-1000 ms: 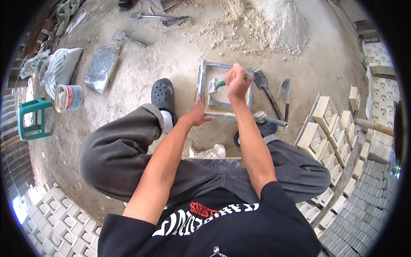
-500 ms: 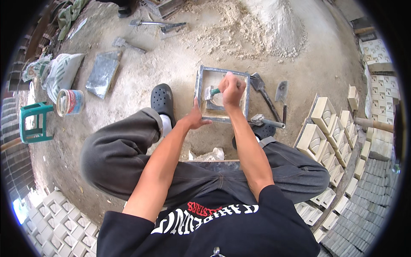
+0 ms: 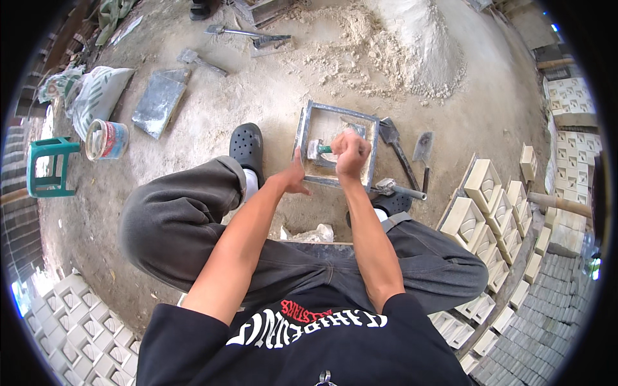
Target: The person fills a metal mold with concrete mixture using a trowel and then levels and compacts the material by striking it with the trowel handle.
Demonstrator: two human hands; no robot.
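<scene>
A square metal-edged mould frame (image 3: 373, 136) lies on the ground between my feet, with a pale interior and a dark raised shape inside. My right hand (image 3: 351, 154) is closed round the green handle of a brush (image 3: 314, 149). Its pale head rests inside the frame near the left side; the fist hides part of the handle. At the near left corner, my left hand (image 3: 294, 177) lies against the frame's outer edge. Its fingers stretch along the left bar and the thumb is spread apart.
Right of the frame lie a flat-bladed tool (image 3: 400, 151), a trowel (image 3: 423, 147) and a metal-handled tool (image 3: 402, 190). Pale powder (image 3: 428, 51) is heaped beyond. Cast blocks (image 3: 486, 183) stand at right. A bucket (image 3: 107, 139), green stool (image 3: 51, 168) and slab (image 3: 162, 103) are left.
My right hand has moved slightly nearer to me, and the brush with it, its handle now lying flatter. The left thumb has dropped off the frame's near bar. The whole view has shifted slightly.
</scene>
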